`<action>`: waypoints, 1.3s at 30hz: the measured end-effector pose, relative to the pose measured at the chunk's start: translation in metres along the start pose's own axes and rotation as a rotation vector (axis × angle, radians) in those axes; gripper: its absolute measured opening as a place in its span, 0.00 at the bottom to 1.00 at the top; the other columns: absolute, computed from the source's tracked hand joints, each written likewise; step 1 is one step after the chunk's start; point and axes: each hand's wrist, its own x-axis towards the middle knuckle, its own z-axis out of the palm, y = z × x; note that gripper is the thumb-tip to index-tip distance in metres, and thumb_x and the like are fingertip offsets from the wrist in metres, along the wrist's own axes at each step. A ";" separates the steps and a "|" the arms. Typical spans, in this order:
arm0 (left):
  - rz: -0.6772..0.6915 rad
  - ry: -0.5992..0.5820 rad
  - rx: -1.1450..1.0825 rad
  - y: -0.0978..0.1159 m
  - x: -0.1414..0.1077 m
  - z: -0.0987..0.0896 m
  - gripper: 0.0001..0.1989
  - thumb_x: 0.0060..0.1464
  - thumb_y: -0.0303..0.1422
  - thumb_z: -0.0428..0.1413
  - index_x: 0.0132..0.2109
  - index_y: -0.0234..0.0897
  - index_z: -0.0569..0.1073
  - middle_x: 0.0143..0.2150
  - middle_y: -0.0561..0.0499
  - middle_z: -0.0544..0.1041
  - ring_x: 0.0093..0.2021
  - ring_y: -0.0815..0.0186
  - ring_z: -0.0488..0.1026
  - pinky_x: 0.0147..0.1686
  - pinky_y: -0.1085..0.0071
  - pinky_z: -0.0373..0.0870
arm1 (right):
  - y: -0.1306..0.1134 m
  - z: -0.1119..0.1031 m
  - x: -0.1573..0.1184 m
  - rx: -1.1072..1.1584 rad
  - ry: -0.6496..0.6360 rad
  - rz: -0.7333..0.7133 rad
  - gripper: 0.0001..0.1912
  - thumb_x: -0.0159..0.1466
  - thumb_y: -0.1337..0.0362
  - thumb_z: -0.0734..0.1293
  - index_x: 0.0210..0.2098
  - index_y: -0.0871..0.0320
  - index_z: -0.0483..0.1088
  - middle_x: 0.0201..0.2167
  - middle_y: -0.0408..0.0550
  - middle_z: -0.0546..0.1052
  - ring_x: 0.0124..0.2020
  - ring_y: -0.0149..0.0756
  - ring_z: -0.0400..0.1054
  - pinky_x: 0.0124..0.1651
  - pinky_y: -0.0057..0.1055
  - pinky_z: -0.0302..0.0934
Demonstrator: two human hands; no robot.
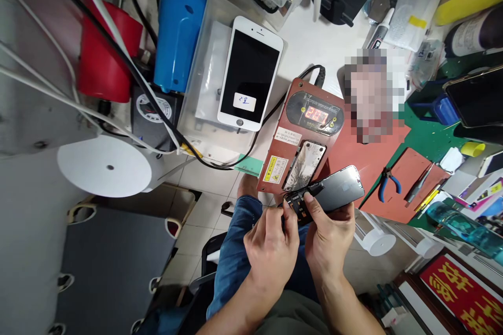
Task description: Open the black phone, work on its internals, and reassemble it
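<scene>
My right hand grips a detached phone screen, thumb on its back and fingers beneath. The panel's back is dark grey, with flex cables and small gold-coloured contacts at the left end. My left hand is closed in a pinch at that left end; whatever is between its fingertips is too small or hidden to make out. Just beyond the panel sits a reddish-brown heating station with a lit red digital display and a metal plate set into its top.
A white phone with a handwritten label lies on a clear plastic box. Blue-handled pliers and a tweezer-like tool rest on a red mat. Black and white cables hang at left. One area on the table is pixelated.
</scene>
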 end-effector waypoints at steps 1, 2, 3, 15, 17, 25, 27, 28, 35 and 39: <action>0.001 0.001 -0.001 0.000 0.000 0.000 0.14 0.72 0.28 0.56 0.34 0.42 0.66 0.22 0.58 0.72 0.20 0.69 0.74 0.23 0.69 0.61 | 0.000 0.000 0.000 -0.004 -0.002 0.000 0.23 0.53 0.66 0.86 0.43 0.56 0.75 0.37 0.44 0.85 0.38 0.36 0.80 0.45 0.33 0.77; 0.001 0.003 -0.002 0.000 0.000 0.000 0.14 0.72 0.27 0.56 0.35 0.42 0.66 0.22 0.58 0.72 0.20 0.69 0.74 0.23 0.69 0.61 | 0.000 0.000 0.000 -0.009 -0.003 0.000 0.23 0.53 0.66 0.86 0.43 0.56 0.75 0.37 0.45 0.85 0.38 0.36 0.80 0.45 0.34 0.78; 0.001 0.003 -0.002 0.000 0.000 0.001 0.14 0.72 0.27 0.56 0.35 0.42 0.66 0.22 0.58 0.72 0.20 0.69 0.74 0.23 0.69 0.61 | 0.000 0.000 0.000 -0.018 -0.002 -0.002 0.23 0.53 0.66 0.86 0.43 0.56 0.75 0.37 0.45 0.85 0.38 0.36 0.80 0.45 0.34 0.78; -0.007 0.009 -0.017 -0.001 0.000 0.002 0.14 0.71 0.27 0.57 0.35 0.42 0.66 0.22 0.58 0.72 0.20 0.68 0.74 0.23 0.69 0.62 | 0.000 -0.002 0.002 -0.031 -0.017 -0.011 0.24 0.53 0.66 0.86 0.44 0.56 0.75 0.38 0.45 0.85 0.40 0.37 0.80 0.48 0.36 0.77; -0.007 0.008 -0.015 -0.001 0.000 0.002 0.14 0.71 0.27 0.57 0.35 0.42 0.66 0.22 0.58 0.72 0.20 0.68 0.74 0.23 0.69 0.62 | 0.000 -0.003 0.002 -0.020 -0.021 -0.006 0.24 0.53 0.66 0.86 0.44 0.56 0.76 0.38 0.44 0.85 0.39 0.36 0.80 0.48 0.35 0.77; -0.007 0.017 -0.013 -0.001 0.001 0.003 0.14 0.70 0.26 0.58 0.35 0.42 0.66 0.23 0.58 0.72 0.21 0.68 0.74 0.24 0.70 0.62 | -0.001 -0.003 0.003 -0.028 -0.029 -0.002 0.31 0.53 0.66 0.86 0.54 0.56 0.76 0.42 0.47 0.86 0.40 0.37 0.80 0.47 0.35 0.77; -0.006 0.016 -0.014 -0.001 0.001 0.003 0.14 0.70 0.26 0.58 0.34 0.42 0.66 0.22 0.58 0.72 0.20 0.68 0.74 0.23 0.70 0.62 | -0.001 -0.003 0.003 -0.035 -0.026 -0.002 0.32 0.53 0.66 0.86 0.55 0.56 0.76 0.43 0.48 0.86 0.40 0.37 0.80 0.47 0.35 0.77; -0.007 0.015 -0.015 -0.001 0.001 0.003 0.14 0.70 0.26 0.57 0.34 0.42 0.66 0.22 0.58 0.71 0.20 0.68 0.74 0.23 0.69 0.62 | -0.001 -0.003 0.003 -0.039 -0.025 -0.001 0.32 0.53 0.66 0.86 0.55 0.56 0.76 0.43 0.48 0.86 0.40 0.38 0.81 0.46 0.35 0.77; -0.014 0.019 -0.020 -0.001 0.002 0.002 0.14 0.70 0.26 0.57 0.34 0.43 0.66 0.21 0.59 0.71 0.20 0.68 0.73 0.23 0.69 0.62 | 0.000 -0.003 0.003 -0.032 -0.031 0.002 0.32 0.53 0.66 0.86 0.54 0.56 0.76 0.43 0.48 0.86 0.39 0.37 0.81 0.45 0.35 0.78; -0.018 0.018 -0.014 -0.002 0.003 0.003 0.15 0.70 0.27 0.57 0.33 0.43 0.66 0.21 0.58 0.71 0.20 0.68 0.73 0.23 0.69 0.61 | -0.001 -0.003 0.003 -0.056 -0.032 -0.001 0.32 0.53 0.65 0.86 0.55 0.56 0.76 0.42 0.49 0.86 0.39 0.38 0.81 0.44 0.36 0.78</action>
